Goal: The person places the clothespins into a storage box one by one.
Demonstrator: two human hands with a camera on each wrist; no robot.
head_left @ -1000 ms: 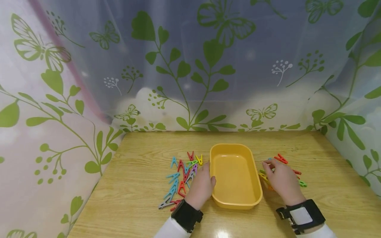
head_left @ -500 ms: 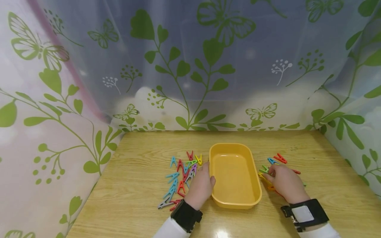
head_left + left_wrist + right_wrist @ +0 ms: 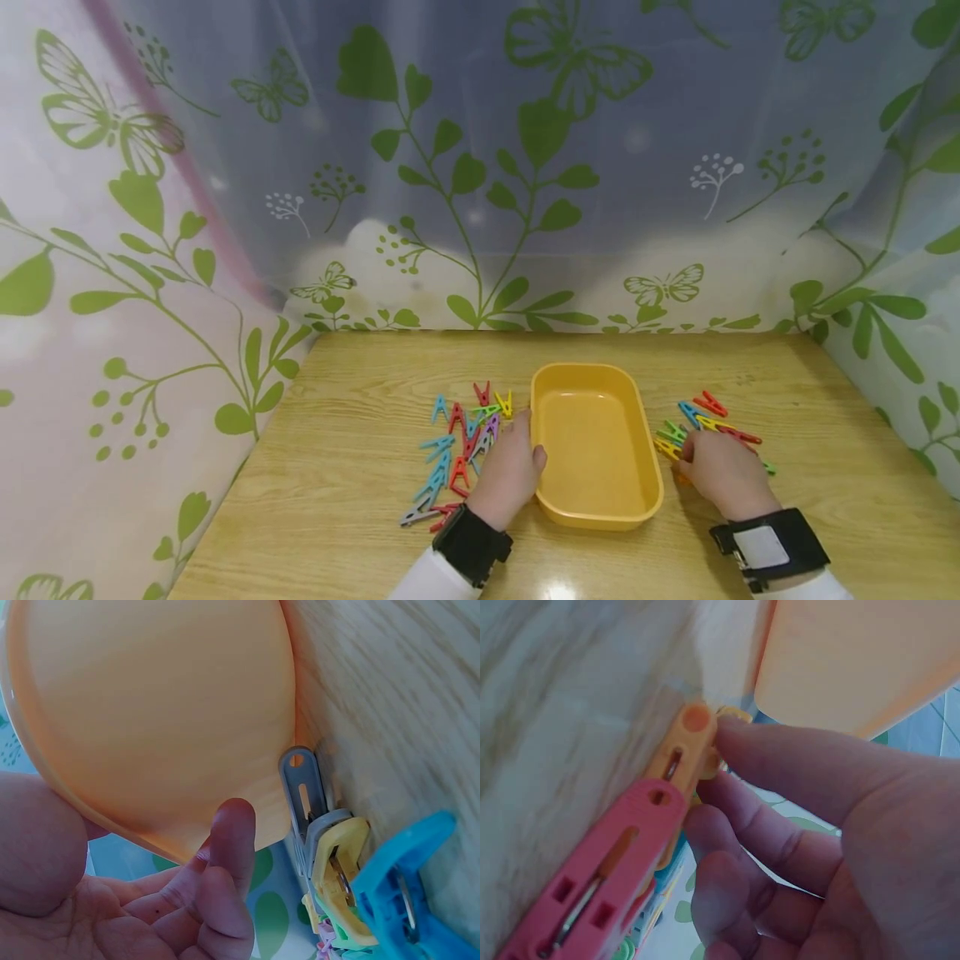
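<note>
My left hand [image 3: 510, 468] grips the left rim of an orange-yellow plastic basin [image 3: 547, 492], thumb over the rim and curled fingers against the outer wall. Right of the basin, my right hand [image 3: 729, 471] is low over a loose group of clothespins. In the right wrist view, its thumb and index finger pinch a yellow clothespin [image 3: 711, 763], partly hidden by the thumb. Close beside lie an orange clothespin [image 3: 697, 724] and a pink-red clothespin [image 3: 592, 877]. Green clothespins [image 3: 672, 432] and a blue clothespin [image 3: 690, 412] lie just beyond the hand.
Several mixed clothespins [image 3: 438, 475] lie left of the basin, close to my left forearm. A grey clothespin [image 3: 304, 787] stands against the basin's wall in the left wrist view. The wooden table [image 3: 337, 433] ends at a patterned curtain [image 3: 450, 250] behind and at both sides.
My right hand has come down and nearer among the right-hand clothespins, uncovering the blue, green and yellow ones behind it. The left hand and basin have kept their place.
</note>
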